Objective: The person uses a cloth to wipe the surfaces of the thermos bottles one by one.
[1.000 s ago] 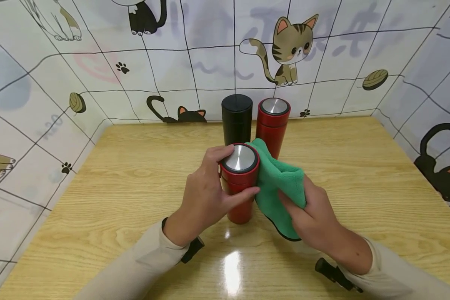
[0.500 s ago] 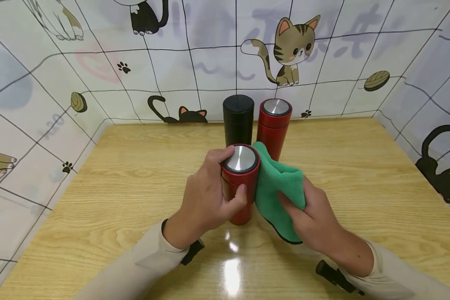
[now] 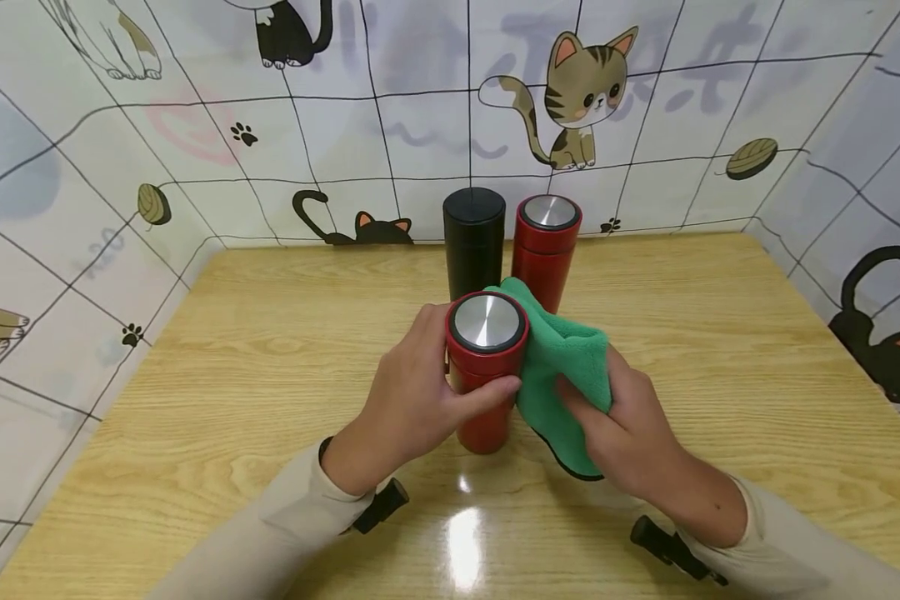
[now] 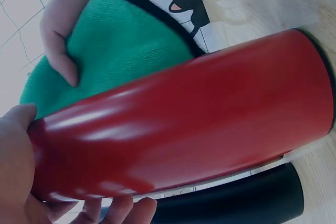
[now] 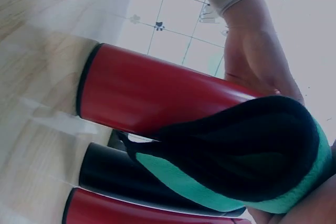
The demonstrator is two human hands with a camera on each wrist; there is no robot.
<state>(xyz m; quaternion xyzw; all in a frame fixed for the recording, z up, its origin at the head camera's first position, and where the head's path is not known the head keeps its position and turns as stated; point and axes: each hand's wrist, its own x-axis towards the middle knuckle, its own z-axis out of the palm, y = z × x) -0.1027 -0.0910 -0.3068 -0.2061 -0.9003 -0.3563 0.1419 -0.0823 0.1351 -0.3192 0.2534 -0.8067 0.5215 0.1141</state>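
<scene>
Since half a second ago the left hand [image 3: 408, 408] has shifted its grip: the fingertip that lay on the steel cap has dropped away, and the thumb now reaches further across the front of the near red flask [image 3: 485, 375], so the round cap shows bare. The flask also sits a touch nearer the camera. That reads as the hand turning or re-seating the flask so another part of its wall meets the cloth.

Left to right: the left hand curls round the flask's upper body, holding it firmly. The flask stands upright near the middle of the tabletop [image 3: 232, 375], long axis vertical, cap up, base down on the wood. Against its right side presses the green cloth [image 3: 562, 375], bunched in the right hand [image 3: 630, 433], whose fingers pinch the folds.

Behind, close to the cat-patterned wall, a black flask [image 3: 473, 237] and a second red flask [image 3: 546, 246] stand upright side by side.
</scene>
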